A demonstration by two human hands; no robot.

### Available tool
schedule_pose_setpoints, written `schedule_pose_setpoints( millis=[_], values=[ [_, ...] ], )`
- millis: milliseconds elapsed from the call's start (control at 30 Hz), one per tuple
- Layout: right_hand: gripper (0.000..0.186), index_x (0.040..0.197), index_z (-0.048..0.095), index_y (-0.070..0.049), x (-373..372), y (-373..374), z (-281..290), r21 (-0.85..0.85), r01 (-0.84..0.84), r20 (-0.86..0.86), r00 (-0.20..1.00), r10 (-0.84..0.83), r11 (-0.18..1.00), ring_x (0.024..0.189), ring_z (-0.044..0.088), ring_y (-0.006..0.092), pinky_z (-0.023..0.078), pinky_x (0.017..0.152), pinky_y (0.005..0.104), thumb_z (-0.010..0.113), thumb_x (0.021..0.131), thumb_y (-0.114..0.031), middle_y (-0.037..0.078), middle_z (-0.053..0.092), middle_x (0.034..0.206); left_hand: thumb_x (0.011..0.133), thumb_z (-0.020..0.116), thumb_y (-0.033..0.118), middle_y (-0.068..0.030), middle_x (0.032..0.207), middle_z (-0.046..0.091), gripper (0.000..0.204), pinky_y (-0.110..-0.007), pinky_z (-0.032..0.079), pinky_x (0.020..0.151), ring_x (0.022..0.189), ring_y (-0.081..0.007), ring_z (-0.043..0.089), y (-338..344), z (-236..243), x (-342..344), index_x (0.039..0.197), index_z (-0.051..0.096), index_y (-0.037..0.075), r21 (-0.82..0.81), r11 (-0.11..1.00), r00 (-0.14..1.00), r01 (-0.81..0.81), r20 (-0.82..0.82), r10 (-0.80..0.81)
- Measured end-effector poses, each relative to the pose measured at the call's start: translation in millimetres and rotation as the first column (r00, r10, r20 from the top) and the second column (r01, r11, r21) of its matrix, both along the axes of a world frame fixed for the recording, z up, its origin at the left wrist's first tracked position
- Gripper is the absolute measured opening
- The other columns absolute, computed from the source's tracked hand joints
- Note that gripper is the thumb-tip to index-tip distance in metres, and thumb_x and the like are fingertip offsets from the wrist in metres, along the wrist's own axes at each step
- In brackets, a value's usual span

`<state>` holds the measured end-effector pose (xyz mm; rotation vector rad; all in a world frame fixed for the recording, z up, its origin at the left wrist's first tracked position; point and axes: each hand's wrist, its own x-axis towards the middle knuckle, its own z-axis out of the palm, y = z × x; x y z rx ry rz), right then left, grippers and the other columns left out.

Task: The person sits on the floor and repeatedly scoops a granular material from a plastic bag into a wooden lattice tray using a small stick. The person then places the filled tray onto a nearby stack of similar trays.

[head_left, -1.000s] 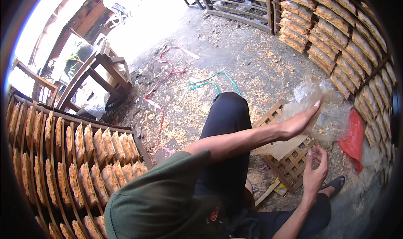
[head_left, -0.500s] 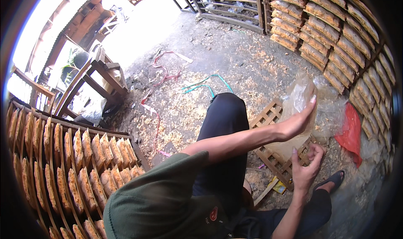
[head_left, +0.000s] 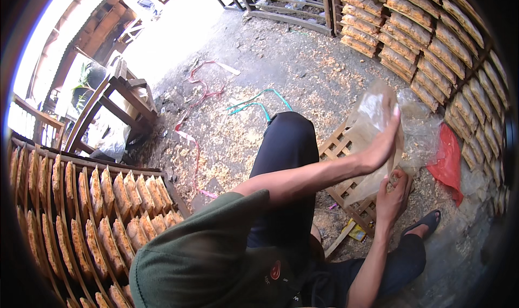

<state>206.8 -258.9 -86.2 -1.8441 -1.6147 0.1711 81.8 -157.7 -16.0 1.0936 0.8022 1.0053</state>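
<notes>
A clear, slightly brownish plastic bag (head_left: 361, 125) hangs over a slatted wooden lattice tray (head_left: 338, 146). My left hand (head_left: 385, 140) reaches across with its fingers stretched out along the bag; whether they are inside or against it I cannot tell. Just below, my right hand (head_left: 394, 193) is closed at the bag's lower edge, fingers curled and thumb raised. The lattice tray lies partly hidden beneath the bag and my hands.
More clear plastic (head_left: 413, 129) and a red plastic bag (head_left: 447, 164) lie on the right. Racks of filled packs stand at the left (head_left: 121, 197) and right (head_left: 411, 32). Crumbs, pink string (head_left: 181, 129) and green string (head_left: 259, 102) litter the floor. A wooden stand (head_left: 121, 97) is left.
My right hand has moved up to the bag's lower edge, and its fingers have closed there. The left hand stays at the bag, which now looks more spread out. The view has shifted slightly.
</notes>
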Motion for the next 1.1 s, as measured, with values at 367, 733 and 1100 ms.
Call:
schedule_pose_setpoints(
  millis=[367, 733, 1100],
  values=[
    [0.015, 0.106, 0.065, -0.004, 70.5, 15.8, 6.7, 0.128, 0.14, -0.171, 0.978, -0.117, 0.982, 0.091, 0.069, 0.0286, 0.052, 0.081, 0.0406, 0.064, 0.098, -0.016, 0.014, 0.07, 0.098, 0.104, 0.029, 0.062, -0.0178, 0.166, 0.005, 0.085, -0.063, 0.021, 0.119, 0.153, -0.0349, 0.013, 44.4, -2.4, -64.8, 0.16, -0.004, 0.008, -0.203, 0.979, 0.927, 0.035, 0.372, 0.044],
    [0.011, 0.106, 0.064, -0.003, 85.2, 19.7, 20.0, 0.292, 0.119, -0.038, 0.993, -0.113, 0.949, 0.086, 0.066, 0.0281, 0.049, 0.077, 0.0424, 0.062, 0.097, -0.009, 0.011, 0.066, 0.096, 0.105, 0.025, 0.059, -0.0224, 0.164, 0.009, 0.08, -0.065, 0.031, 0.115, 0.151, -0.0394, 0.019, 46.5, -10.6, -78.0, 0.16, -0.004, 0.008, -0.43, 0.903, 0.978, -0.003, 0.186, 0.091],
    [0.014, 0.107, 0.062, -0.001, 129.3, 7.0, -7.5, -0.017, 0.082, -0.024, 0.996, -0.082, 0.996, 0.092, 0.065, 0.0302, 0.049, 0.082, 0.0407, 0.061, 0.096, -0.009, 0.014, 0.065, 0.097, 0.105, 0.026, 0.059, -0.0186, 0.161, 0.017, 0.077, -0.064, 0.026, 0.117, 0.149, -0.036, 0.022, 61.7, -30.9, -81.4, 0.159, 0.007, 0.008, -0.382, 0.924, 0.938, 0.028, 0.329, 0.107]
  ],
)
